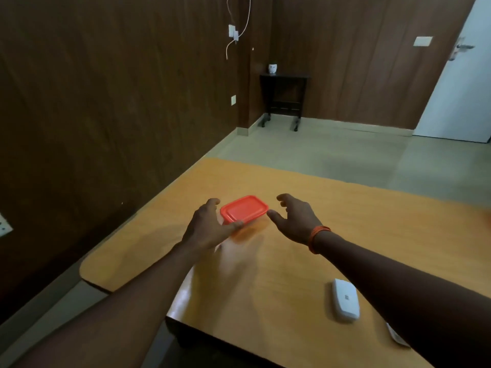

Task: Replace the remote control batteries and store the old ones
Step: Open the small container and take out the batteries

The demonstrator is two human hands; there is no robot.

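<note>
A small clear container with an orange lid (pixel 244 209) sits on the wooden table (pixel 345 221), lid in place. My left hand (pixel 210 225) touches its left and near side, thumb against the lid's front edge and fingers curled round the far left corner. My right hand (pixel 295 217) hovers just right of the container with fingers spread, thumb tip close to the lid's right corner. A white remote control (pixel 345 299) lies face down near the table's front edge, beside my right forearm. No batteries are visible.
A white flat piece (pixel 397 337) pokes out from under my right forearm at the front edge. The table's left edge runs close to a dark wood-panelled wall. Beyond the table are bare floor, a small dark side table (pixel 283 96) and a white door (pixel 462 88).
</note>
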